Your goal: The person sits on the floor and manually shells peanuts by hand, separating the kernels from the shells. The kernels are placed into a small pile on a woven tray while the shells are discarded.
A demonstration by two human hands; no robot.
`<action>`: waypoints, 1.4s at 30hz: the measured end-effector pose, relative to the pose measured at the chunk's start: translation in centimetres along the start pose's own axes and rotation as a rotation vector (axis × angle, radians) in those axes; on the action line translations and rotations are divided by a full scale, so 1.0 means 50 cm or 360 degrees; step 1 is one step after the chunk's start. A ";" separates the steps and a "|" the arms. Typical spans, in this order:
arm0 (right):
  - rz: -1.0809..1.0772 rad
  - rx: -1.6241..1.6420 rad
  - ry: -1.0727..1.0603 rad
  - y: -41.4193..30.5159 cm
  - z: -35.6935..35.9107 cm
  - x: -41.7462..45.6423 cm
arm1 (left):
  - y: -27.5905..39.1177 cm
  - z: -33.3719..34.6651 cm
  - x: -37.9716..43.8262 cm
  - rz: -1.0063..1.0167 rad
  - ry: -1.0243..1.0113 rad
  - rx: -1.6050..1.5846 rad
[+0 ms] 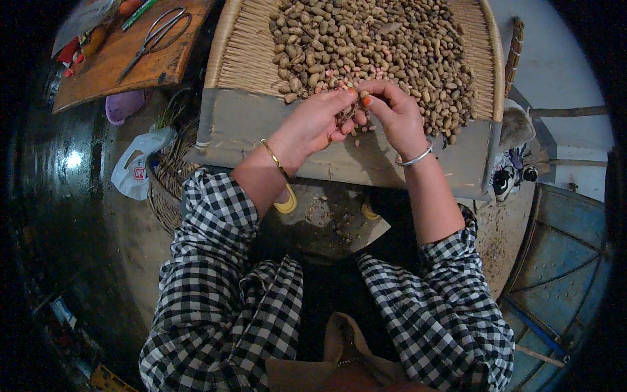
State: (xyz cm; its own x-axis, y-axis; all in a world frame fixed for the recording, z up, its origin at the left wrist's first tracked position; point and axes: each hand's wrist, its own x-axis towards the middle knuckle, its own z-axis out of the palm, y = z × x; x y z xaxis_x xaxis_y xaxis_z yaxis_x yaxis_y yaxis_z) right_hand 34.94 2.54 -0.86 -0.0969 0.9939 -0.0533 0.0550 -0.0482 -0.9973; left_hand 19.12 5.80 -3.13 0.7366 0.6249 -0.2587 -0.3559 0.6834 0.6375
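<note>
My left hand (311, 120) is curled around a small cluster of peanut shells (347, 115), thumb on top. Close against it, my right hand (402, 117) pinches a peanut (364, 94) between thumb and forefinger; the fingers partly hide it. Both hands are over the front of a woven winnowing basket (240, 63) with a flat grey lip (235, 117). A broad heap of unshelled peanuts (421, 59) fills its middle. Pink shelled kernels (338, 78) lie among the pods just beyond my fingers, and a few rest on the lip below them.
At the upper left, scissors (154, 41) lie on a wooden board (103, 81). Below it are a purple bowl (123, 107), a white plastic bag (139, 161) and a wicker basket (166, 196). A blue metal panel (558, 259) stands right. Bits of debris lie on the floor (321, 210).
</note>
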 end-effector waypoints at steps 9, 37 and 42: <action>-0.0596 -0.0998 0.0167 0.001 0.019 -0.001 | 0.002 0.013 -0.006 -0.0097 0.0277 0.0317; -0.0410 -0.1572 0.0409 -0.006 0.025 0.007 | 0.000 0.037 -0.010 -0.0033 0.0384 0.0135; -0.0326 -0.1287 0.0422 -0.008 0.007 0.009 | 0.040 0.024 -0.031 0.0074 0.0367 0.0029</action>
State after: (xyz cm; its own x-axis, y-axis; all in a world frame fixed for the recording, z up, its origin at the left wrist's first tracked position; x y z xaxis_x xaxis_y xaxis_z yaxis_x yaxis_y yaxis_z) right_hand 34.55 2.99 -0.49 0.0468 0.9704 0.2369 0.7594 0.1195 -0.6395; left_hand 17.94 5.74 -0.61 0.5679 0.7268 -0.3863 -0.3743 0.6460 0.6653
